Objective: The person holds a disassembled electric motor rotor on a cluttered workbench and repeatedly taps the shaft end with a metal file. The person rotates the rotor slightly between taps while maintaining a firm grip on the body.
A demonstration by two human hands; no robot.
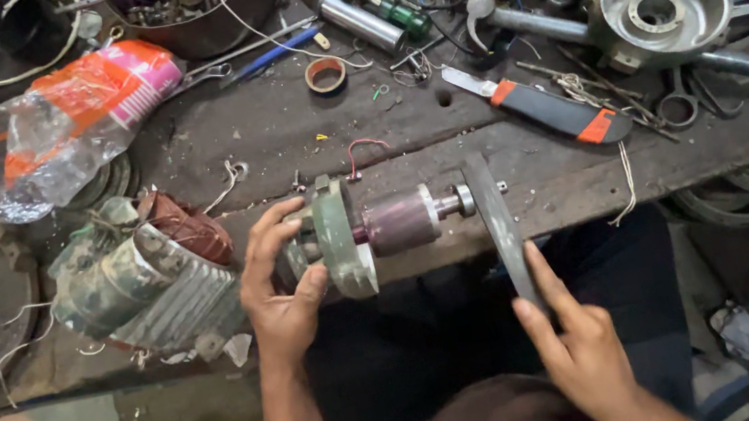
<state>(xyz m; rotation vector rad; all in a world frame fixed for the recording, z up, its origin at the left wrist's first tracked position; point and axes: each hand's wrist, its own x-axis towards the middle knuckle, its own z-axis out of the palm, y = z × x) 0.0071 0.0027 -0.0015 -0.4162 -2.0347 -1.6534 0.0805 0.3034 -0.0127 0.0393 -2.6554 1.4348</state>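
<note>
Cluttered and oily, the dark wooden worktop carries tools, wires and motor parts. At its front edge lies a brownish cylindrical motor rotor with a green metal end cover, its steel shaft pointing to the right. The left hand is closed around the green cover and keeps the rotor steady. The right hand grips the lower end of a flat grey metal bar, whose upper end stands just beside the shaft tip; whether it touches, I cannot tell. To the left rests the ribbed grey motor housing with copper windings, so the rotor is already outside it, while the cover is not yet separated from the shaft.
</note>
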